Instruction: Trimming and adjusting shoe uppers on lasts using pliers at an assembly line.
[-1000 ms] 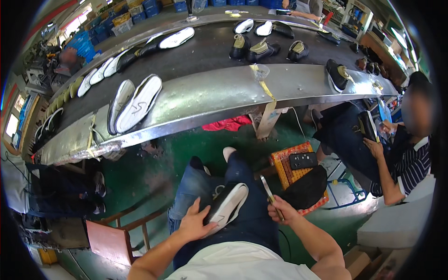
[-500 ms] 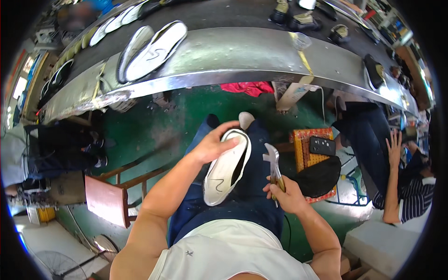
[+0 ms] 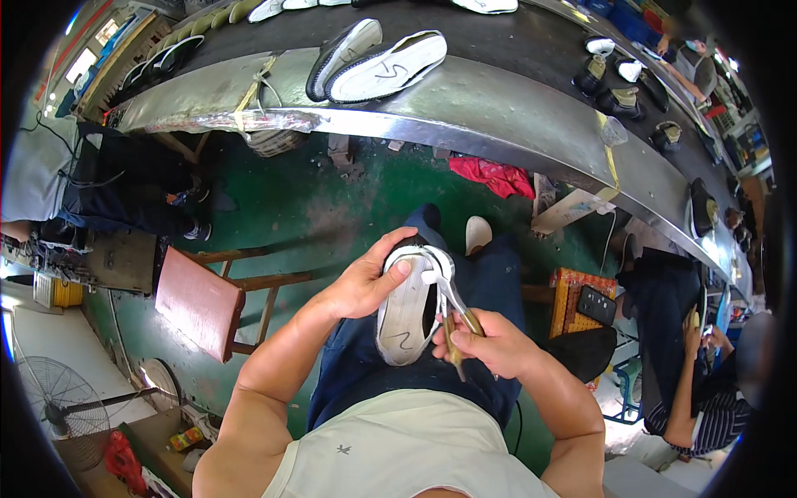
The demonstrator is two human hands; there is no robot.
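Above my lap is an unfinished shoe, its pale underside turned up and marked with a dark curved line, a dark edge showing along its right side. My left hand is wrapped round its far left end, the thumb pressing on the underside. My right hand is closed on the parted handles of metal lasting pincers. The head of the pincers lies against the shoe's far right rim. Whether the jaws grip the material there is too small to tell.
Ahead stands a metal-edged bench with a pair of similar shoes on it. A stool is on the left. To the right, a phone lies on an orange woven seat beside a black cloth item. A co-worker's arm is farther right.
My right hand has brought the pincers leftward and up to the shoe's far end. The shoe stays in my left hand. My view has turned, shifting the bench and its shoes rightward.
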